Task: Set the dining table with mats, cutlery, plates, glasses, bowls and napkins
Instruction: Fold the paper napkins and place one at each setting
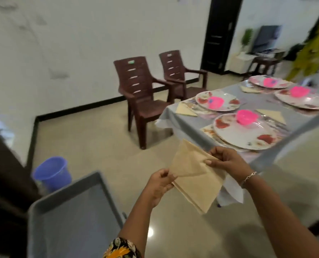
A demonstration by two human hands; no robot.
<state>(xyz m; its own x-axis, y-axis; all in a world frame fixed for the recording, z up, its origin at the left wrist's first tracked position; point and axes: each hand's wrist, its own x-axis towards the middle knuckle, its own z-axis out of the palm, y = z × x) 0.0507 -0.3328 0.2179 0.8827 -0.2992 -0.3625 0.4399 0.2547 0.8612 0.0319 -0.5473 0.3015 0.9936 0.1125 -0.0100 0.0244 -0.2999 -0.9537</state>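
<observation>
Head view, and it's the napkin step. The left hand (159,185) pinches the lower-left corner of a beige napkin (196,175), thumb on top and fingers curled beneath. The right hand (227,161) pinches the upper-right edge, fingers bent round the fold. The napkin hangs in the air between them, a triangular flap lying on top, just short of the table (183,123) and not touching it.

On the table are four flowered plates (248,135), each carrying a pink bowl (246,116), with mats (208,130) peeking out beneath. Three folded napkins (184,109) lie beside plates. I see none by the far-right plate, so my guess is this one goes there.

The next move calls for finishing the fold and pressing the crease flat. Then it's a long reach across to lay it beside that plate without nudging the bowl. Glasses and cutlery are too blurred to tell.

As for writing, there's a small green sticker (131,62) on a chair (140,94) back, unreadable, and nothing else legible. A grey tray (71,211) sits lower left.
</observation>
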